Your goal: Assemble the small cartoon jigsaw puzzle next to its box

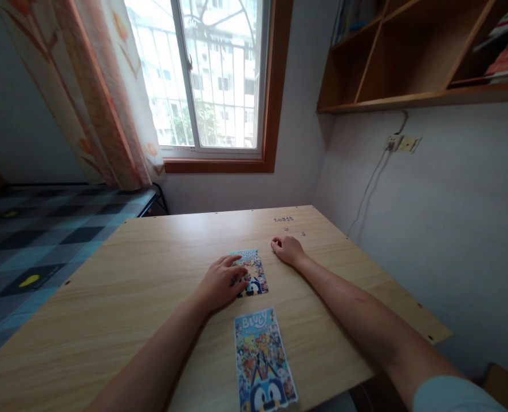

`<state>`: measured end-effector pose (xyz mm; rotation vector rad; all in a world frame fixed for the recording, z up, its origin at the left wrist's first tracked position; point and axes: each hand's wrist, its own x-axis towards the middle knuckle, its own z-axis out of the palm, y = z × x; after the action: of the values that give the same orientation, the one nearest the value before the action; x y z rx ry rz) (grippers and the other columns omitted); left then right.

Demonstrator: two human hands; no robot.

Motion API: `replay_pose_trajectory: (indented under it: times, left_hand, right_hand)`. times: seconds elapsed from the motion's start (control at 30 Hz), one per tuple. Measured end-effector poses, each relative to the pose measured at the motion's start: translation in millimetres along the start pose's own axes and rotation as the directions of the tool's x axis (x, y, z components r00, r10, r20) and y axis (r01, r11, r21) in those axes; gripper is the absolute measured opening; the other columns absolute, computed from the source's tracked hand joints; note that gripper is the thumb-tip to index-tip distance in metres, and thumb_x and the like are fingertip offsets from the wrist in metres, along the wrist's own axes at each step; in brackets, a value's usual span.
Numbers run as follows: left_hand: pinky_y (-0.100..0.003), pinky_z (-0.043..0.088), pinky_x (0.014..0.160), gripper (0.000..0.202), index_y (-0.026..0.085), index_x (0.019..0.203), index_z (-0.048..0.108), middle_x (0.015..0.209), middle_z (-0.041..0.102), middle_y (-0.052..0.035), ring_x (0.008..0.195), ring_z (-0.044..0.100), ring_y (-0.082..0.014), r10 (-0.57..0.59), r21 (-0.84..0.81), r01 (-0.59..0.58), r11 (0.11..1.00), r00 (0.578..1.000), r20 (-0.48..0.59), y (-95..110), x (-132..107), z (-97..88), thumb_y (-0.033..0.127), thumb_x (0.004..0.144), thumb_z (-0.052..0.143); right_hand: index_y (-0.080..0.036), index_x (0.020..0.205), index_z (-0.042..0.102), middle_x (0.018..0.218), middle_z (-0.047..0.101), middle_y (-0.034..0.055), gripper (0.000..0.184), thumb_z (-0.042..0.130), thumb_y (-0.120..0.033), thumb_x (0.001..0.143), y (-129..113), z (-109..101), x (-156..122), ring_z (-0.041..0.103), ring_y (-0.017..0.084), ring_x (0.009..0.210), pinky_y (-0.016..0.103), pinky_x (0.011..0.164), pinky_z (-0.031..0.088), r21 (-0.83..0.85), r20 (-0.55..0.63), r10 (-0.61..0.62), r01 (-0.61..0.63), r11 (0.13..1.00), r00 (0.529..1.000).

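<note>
A partly assembled jigsaw puzzle (pixel 261 278) lies on the table, with bare wood showing through a gap in its middle. My left hand (pixel 223 281) rests over its left side, fingers spread and covering part of it. To the puzzle's right, my right hand (pixel 287 249) is low over the table with its fingers pinched together. A tiny bit of a puzzle piece (pixel 273 251) shows beneath those fingertips. Closer to me lies a printed picture sheet (pixel 262 357) with cartoon dogs and a title across its top.
Several loose puzzle pieces (pixel 283 219) lie in a row near the far edge of the wooden table (pixel 185 246), with two strays (pixel 303 233) nearer my right hand. A bed (pixel 30 252) stands at left. A wall shelf (pixel 404 100) and a plugged-in cable (pixel 371 177) are at right.
</note>
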<state>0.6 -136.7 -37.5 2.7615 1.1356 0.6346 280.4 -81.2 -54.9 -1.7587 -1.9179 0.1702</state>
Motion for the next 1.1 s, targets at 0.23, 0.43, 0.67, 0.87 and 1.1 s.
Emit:
replay_pose_trajectory:
  times: [0.23, 0.43, 0.67, 0.87, 1.1]
  left_hand:
    - [-0.052, 0.046, 0.108, 0.024, 0.026, 0.104, 0.077, 0.137, 0.062, -0.0123, 0.126, 0.057, -0.0329, -0.001, -0.002, 0.001, 1.000, 1.000, -0.012, 1, 1, -0.6, 0.038, 0.086, 0.067]
    - [-0.051, 0.047, 0.107, 0.022, 0.026, 0.101, 0.077, 0.135, 0.064, -0.0115, 0.126, 0.057, -0.0319, -0.009, -0.003, 0.009, 1.000, 0.999, -0.033, 3, 0, -1.7, 0.038, 0.087, 0.065]
    - [-0.053, 0.048, 0.107, 0.029, 0.024, 0.104, 0.076, 0.131, 0.066, -0.0106, 0.122, 0.060, -0.0299, -0.141, -0.115, 0.122, 0.986, 0.975, -0.172, -8, 1, 3.3, 0.037, 0.095, 0.052]
    - [-0.051, 0.048, 0.108, 0.033, 0.021, 0.105, 0.075, 0.125, 0.068, -0.0118, 0.120, 0.060, -0.0282, -0.316, -0.212, 0.264, 0.941, 0.909, -0.273, -17, 2, 5.8, 0.035, 0.096, 0.047]
    - [-0.051, 0.047, 0.108, 0.031, 0.021, 0.104, 0.075, 0.124, 0.068, -0.0113, 0.120, 0.060, -0.0281, -0.353, -0.244, 0.290, 0.926, 0.893, -0.279, -18, 3, 8.5, 0.034, 0.094, 0.049]
  right_hand:
    - [-0.024, 0.097, 0.075, 0.089, 0.076, 0.0063, 0.025, 0.052, -0.034, 0.093, -4, 1, 5, 0.065, 0.021, 0.081, 0.028, 0.073, 0.041, -0.132, -0.007, -0.034, 0.033, 0.991, 0.999]
    - [-0.021, 0.111, 0.073, 0.118, 0.070, 0.0130, 0.030, 0.051, -0.026, 0.092, 8, 2, 22, 0.054, 0.028, 0.115, 0.037, 0.098, 0.037, -0.199, -0.161, -0.015, -0.017, 0.980, 0.987]
    - [-0.019, 0.134, 0.063, 0.141, 0.058, 0.0159, 0.046, 0.045, -0.022, 0.091, 41, 14, 55, 0.038, 0.033, 0.137, 0.053, 0.113, 0.021, -0.213, -0.313, 0.146, -0.219, 0.952, 0.938]
    - [-0.022, 0.136, 0.063, 0.151, 0.049, 0.0153, 0.047, 0.041, -0.032, 0.095, 59, 22, 78, 0.029, 0.035, 0.146, 0.062, 0.117, 0.013, -0.190, -0.245, 0.240, -0.289, 0.938, 0.939]
    - [-0.020, 0.113, 0.075, 0.146, 0.053, 0.0177, 0.044, 0.040, -0.042, 0.098, 62, 25, 81, 0.030, 0.039, 0.145, 0.066, 0.115, 0.012, -0.175, -0.246, 0.219, -0.266, 0.948, 0.944]
